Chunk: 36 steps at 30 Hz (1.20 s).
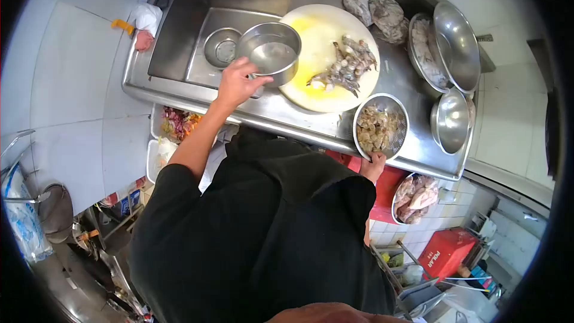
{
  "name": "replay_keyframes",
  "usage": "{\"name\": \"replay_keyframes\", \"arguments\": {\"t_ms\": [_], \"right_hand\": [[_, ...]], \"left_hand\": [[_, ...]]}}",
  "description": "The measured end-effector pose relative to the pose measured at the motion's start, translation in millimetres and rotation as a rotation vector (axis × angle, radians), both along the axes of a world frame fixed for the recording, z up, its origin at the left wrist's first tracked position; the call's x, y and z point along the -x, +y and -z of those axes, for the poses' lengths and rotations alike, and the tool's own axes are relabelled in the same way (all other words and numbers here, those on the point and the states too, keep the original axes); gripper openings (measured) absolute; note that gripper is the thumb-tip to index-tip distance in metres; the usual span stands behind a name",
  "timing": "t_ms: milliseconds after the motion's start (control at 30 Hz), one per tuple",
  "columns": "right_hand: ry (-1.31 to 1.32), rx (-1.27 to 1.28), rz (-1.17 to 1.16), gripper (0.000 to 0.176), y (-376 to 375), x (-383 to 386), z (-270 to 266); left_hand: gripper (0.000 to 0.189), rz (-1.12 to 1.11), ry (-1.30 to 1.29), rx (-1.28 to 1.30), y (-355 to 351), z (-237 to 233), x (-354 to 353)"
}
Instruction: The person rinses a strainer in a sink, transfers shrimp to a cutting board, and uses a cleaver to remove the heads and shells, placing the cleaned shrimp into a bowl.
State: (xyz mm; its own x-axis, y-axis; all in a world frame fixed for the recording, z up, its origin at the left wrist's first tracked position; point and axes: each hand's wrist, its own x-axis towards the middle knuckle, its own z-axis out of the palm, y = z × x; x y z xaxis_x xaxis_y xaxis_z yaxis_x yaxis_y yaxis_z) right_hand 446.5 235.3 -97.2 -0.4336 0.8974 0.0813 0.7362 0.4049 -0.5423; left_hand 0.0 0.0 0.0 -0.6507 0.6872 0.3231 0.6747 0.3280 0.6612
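My left hand grips the near left rim of a deep steel bowl with clear liquid in it. The bowl is over the sink's right edge, against a round white cutting board. On that board lies a pile of grey raw shrimp, beside yellow stains. At the counter's front edge, my right hand holds the near rim of a steel colander. Peeled-looking shrimp fill part of the colander. The fingers under its rim are partly hidden.
A small steel bowl stands in the sink. Plastic bags lie behind the board. Steel bowls crowd the counter's right end. Below are a tub of raw meat and a bin of scraps.
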Motion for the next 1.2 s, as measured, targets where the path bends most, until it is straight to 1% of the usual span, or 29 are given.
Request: {"name": "replay_keyframes", "arguments": {"t_ms": [67,100,167,200,300,400,500,567,600,700,733,800,833,867,900,933,967,1000,1100,1133,1200], "right_hand": [[-0.011,0.005,0.021,0.017,2,-9,-2],[-0.035,-0.078,0.032,0.017,6,10,-18],[-0.009,-0.085,0.06,0.016,-10,18,-17],[0.012,-0.12,0.058,0.019,-18,28,-16],[0.003,-0.15,0.098,0.023,-25,38,-31],[0.002,-0.179,0.162,0.025,-38,48,-36],[0.015,-0.178,0.212,0.025,-52,58,-40],[-0.008,-0.162,0.252,0.028,-57,54,-37],[-0.022,-0.151,0.265,0.028,-61,55,-36],[-0.046,-0.125,0.295,0.029,-67,58,-39],[-0.039,-0.118,0.295,0.029,-71,64,-42],[-0.023,-0.133,0.283,0.029,-70,64,-40],[0.007,-0.174,0.266,0.027,-71,70,-43],[0.035,-0.214,0.25,0.025,-73,76,-45],[0.062,-0.255,0.24,0.022,-75,80,-48],[0.046,-0.166,0.291,0.027,-75,79,-51],[0.052,-0.174,0.3,0.026,-73,76,-50],[0.06,-0.181,0.309,0.026,-71,74,-48],[0.09,-0.232,0.329,0.026,-70,71,-44],[0.082,-0.249,0.335,0.026,-71,69,-41],[0.095,-0.243,0.354,0.027,-72,70,-43]], "left_hand": [[0.025,-0.08,-0.187,-0.009,-11,1,-3],[0.024,-0.102,-0.302,-0.111,-19,22,22],[0.023,-0.157,-0.446,-0.162,-46,28,40],[0.024,-0.181,-0.512,-0.187,-59,29,53],[0.027,-0.3,-0.936,-0.284,-72,50,71],[0.028,-0.367,-1.251,-0.345,-84,67,91],[0.04,-0.282,-1.429,-0.385,-101,113,116],[0.047,-0.25,-1.582,-0.521,-108,134,125],[0.051,-0.228,-1.654,-0.588,-108,131,129],[0.063,-0.463,-1.846,-0.818,-102,120,139],[0.064,-0.456,-1.944,-0.88,-104,131,146],[0.063,-0.376,-2.03,-1.02,-117,170,163],[0.062,-0.336,-2.072,-1.089,-117,172,168],[0.06,-0.399,-2.026,-1.06,-116,175,171],[0.06,-0.421,-1.976,-1.0,-115,167,173],[0.061,-0.432,-1.927,-0.938,-112,156,174],[0.062,-0.437,-1.876,-0.876,-107,145,174],[0.056,-0.383,-1.796,-0.821,-101,124,169],[0.044,-0.294,-1.416,-0.587,-73,127,175],[0.026,-0.333,-1.309,-0.549,-56,93,167],[0.025,-0.266,-0.972,-0.324,-26,74,173]]}}
